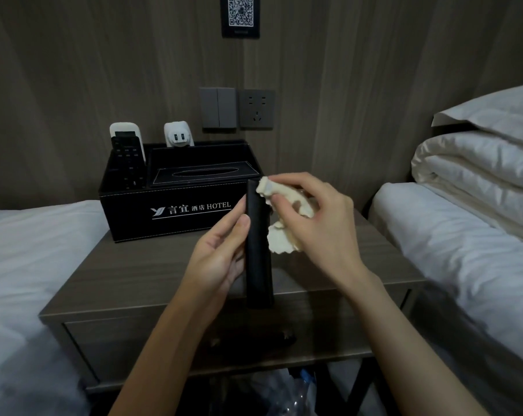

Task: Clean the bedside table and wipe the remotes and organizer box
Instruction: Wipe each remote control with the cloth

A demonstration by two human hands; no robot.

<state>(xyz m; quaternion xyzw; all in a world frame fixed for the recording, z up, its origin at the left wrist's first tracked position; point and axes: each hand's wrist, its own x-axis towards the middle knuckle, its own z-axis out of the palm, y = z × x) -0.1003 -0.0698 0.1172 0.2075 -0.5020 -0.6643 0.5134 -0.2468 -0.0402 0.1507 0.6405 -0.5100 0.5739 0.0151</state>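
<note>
Wiping underway: left hand [221,253] grips the black remote [258,253], right hand [317,217] pinches a cream cloth [279,240] at its top, lower half next.

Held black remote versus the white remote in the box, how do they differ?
The held remote is black and plain-faced; the white remote shows a dark screen. The held remote is in the left hand, with a cloth at its top; the white remote stands in the box, untouched. Both are roughly upright.
</note>
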